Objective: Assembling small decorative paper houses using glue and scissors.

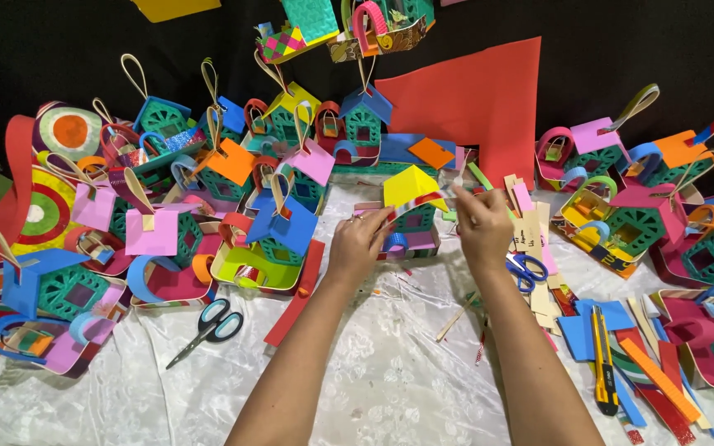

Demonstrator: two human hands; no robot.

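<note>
Strip: a thin striped paper strip (423, 201) is stretched between both hands, just in front of the yellow-roofed house.
House: a small paper house (413, 211) with a yellow roof and green walls stands on the white cloth at the middle of the table, right behind the hands.
Left hand: the left hand (359, 246) pinches the strip's left end between thumb and fingertips; a ring shows on one finger.
Right hand: the right hand (483, 225) is closed on the strip's right end, fingers bunched, raised a little above the cloth.
Blue scissors: a pair with blue handles (525, 271) lies just beside the right wrist, on its right.
Dark scissors: a second pair (208, 329) lies on the cloth, well to the left of the left forearm.
Knife: a yellow and black utility knife (603, 362) lies among cut paper strips, right of the right arm.
Red sheet: a big red sheet (481, 103) leans upright against the black backdrop behind the house.
Finished houses: many coloured paper houses (278, 227) with loop handles crowd the left and right sides of the table.
Cloth: a white patterned cloth (373, 380) covers the table under both arms.
</note>
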